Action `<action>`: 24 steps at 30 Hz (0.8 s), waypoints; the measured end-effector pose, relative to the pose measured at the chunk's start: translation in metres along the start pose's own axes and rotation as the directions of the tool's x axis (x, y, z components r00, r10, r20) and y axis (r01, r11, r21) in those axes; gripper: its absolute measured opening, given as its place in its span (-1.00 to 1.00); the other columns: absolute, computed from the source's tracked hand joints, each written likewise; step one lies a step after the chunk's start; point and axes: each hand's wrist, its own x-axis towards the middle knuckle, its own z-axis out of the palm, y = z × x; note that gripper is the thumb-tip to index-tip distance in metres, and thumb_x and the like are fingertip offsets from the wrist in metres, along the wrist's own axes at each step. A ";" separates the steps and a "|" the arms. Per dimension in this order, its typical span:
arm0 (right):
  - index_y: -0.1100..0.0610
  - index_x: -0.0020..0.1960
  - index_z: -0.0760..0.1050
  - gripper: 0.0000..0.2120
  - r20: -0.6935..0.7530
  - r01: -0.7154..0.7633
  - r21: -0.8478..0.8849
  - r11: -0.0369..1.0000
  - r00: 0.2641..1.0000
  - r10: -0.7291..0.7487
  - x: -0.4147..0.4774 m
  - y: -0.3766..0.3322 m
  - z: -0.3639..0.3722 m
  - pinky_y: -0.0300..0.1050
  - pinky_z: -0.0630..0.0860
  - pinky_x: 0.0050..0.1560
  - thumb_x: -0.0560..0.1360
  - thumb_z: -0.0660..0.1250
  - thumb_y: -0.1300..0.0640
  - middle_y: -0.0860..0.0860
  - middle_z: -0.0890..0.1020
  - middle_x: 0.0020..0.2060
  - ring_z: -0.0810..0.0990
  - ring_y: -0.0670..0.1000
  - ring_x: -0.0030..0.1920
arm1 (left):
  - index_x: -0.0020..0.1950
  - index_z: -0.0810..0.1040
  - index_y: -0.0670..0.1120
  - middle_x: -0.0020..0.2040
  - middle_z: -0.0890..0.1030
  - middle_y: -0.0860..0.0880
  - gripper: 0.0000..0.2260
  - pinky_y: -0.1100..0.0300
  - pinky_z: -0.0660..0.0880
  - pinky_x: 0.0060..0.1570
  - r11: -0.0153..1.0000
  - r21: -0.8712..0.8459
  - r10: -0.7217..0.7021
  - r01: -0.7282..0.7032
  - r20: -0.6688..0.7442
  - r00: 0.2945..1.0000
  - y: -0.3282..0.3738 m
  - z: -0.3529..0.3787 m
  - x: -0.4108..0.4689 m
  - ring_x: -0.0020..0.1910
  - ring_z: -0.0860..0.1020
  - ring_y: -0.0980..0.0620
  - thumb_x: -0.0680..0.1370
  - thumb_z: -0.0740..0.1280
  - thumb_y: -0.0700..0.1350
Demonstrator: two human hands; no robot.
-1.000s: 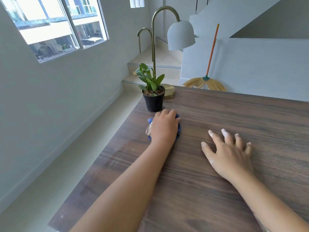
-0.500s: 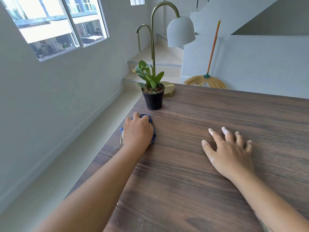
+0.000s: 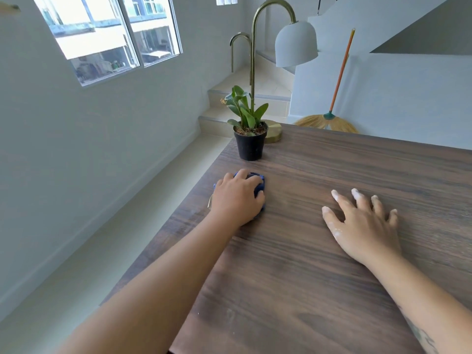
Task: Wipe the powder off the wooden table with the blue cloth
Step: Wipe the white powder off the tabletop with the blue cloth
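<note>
The blue cloth (image 3: 258, 184) sits bunched on the tabletop (image 3: 306, 277) just in front of the plant pot (image 3: 250, 148), with the left hand (image 3: 236, 199) curled over it and pressing it down. Well to the right of the pot, the right hand (image 3: 365, 226) lies flat with its fingers spread, holding nothing, and there is white powder (image 3: 337, 234) on its skin. A stroke pushed forward could tip the pot, and the dusty right hand could smear powder back onto wiped wood.
</note>
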 end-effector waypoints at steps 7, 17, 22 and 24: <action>-0.23 0.51 0.01 -0.39 0.021 0.017 -0.009 1.000 1.000 -0.016 0.000 0.001 0.002 0.33 -0.13 0.45 0.50 -0.14 -0.36 -0.01 0.02 0.56 -0.10 0.17 0.54 | 0.31 0.44 0.21 0.29 0.44 0.17 -0.50 0.08 0.38 0.22 0.999 -0.036 -0.010 0.010 0.017 1.000 -0.036 -0.028 -0.107 0.25 0.43 0.00 0.45 0.06 0.33; -0.20 0.52 0.03 -0.39 0.012 0.012 -0.027 1.000 1.000 -0.012 0.001 -0.002 0.003 0.35 -0.12 0.44 0.51 -0.15 -0.35 0.03 0.04 0.56 -0.07 0.21 0.53 | 0.33 0.41 0.21 0.30 0.39 0.20 -0.45 0.15 0.39 0.20 0.991 -0.033 -0.127 0.128 0.018 0.992 -0.055 -0.043 -0.180 0.24 0.41 0.04 0.42 0.07 0.39; -0.20 0.52 0.05 -0.39 0.022 0.009 -0.026 1.000 1.000 -0.009 0.000 -0.002 0.003 0.34 -0.11 0.44 0.51 -0.14 -0.35 0.03 0.05 0.55 -0.06 0.21 0.53 | 0.37 0.38 0.14 0.36 0.38 0.10 -0.57 0.10 0.32 0.24 0.989 -0.033 -0.145 0.146 0.030 0.989 -0.053 -0.028 -0.102 0.30 0.35 -0.06 0.53 0.18 0.25; -0.21 0.51 0.05 -0.39 0.019 0.012 -0.023 1.000 1.000 -0.011 0.001 -0.002 0.002 0.32 -0.10 0.45 0.50 -0.13 -0.36 0.01 0.06 0.55 -0.05 0.19 0.53 | 0.37 0.38 0.13 0.36 0.39 0.07 -0.58 0.08 0.32 0.25 0.987 -0.039 -0.152 0.154 0.052 0.987 -0.053 -0.024 -0.073 0.28 0.37 -0.10 0.54 0.17 0.23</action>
